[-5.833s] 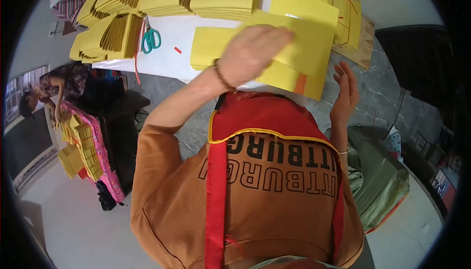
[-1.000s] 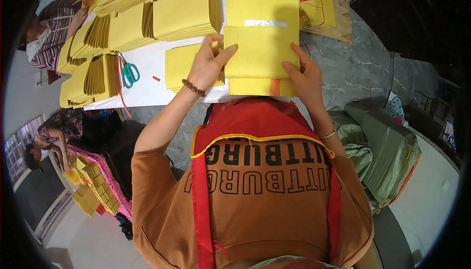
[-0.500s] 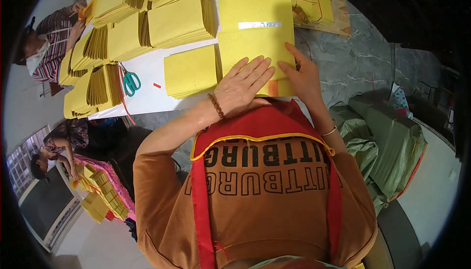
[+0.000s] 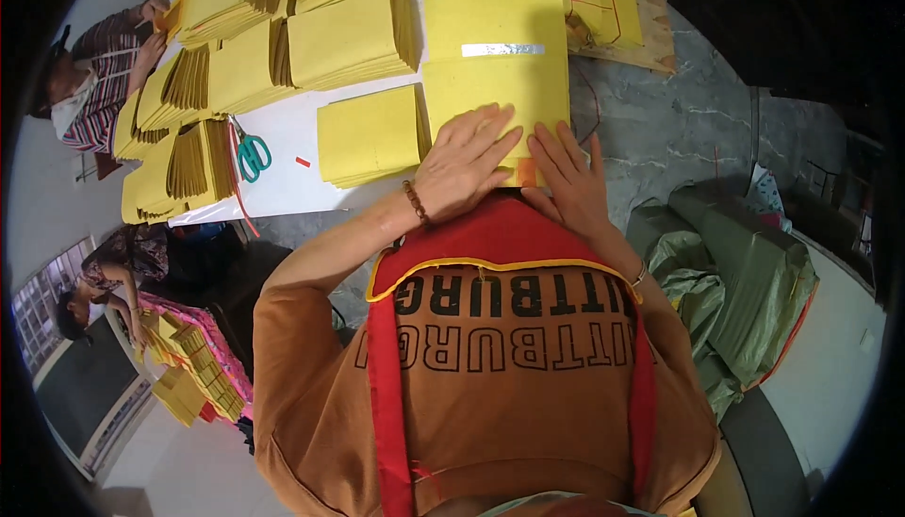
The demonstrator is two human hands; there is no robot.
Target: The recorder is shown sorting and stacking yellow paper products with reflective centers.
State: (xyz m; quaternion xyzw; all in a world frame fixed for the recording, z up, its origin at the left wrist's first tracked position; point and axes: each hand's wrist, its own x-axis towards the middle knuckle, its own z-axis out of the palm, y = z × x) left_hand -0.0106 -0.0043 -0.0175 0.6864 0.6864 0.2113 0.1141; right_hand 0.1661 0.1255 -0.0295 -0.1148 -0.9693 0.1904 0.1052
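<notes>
A large yellow paper sheet with a silver strip lies at the table's front edge, its near part folded or overlapped by a second yellow layer. My left hand rests flat on its near left side, fingers stretched forward. On the near right corner lies my right hand, open with its fingers spread. Between the two hands shows a small orange-red patch. A smaller stack of folded yellow paper sits just left of the sheet.
Many yellow paper stacks cover the white-topped table. Green-handled scissors lie near its left front. Tied yellow bundles stand far right; green wrapped packs are on the right. Two people work at the left.
My right hand has come down from the sheet's right edge and now lies flat on it. My left hand has shifted slightly, its fingers drawn back a little.
</notes>
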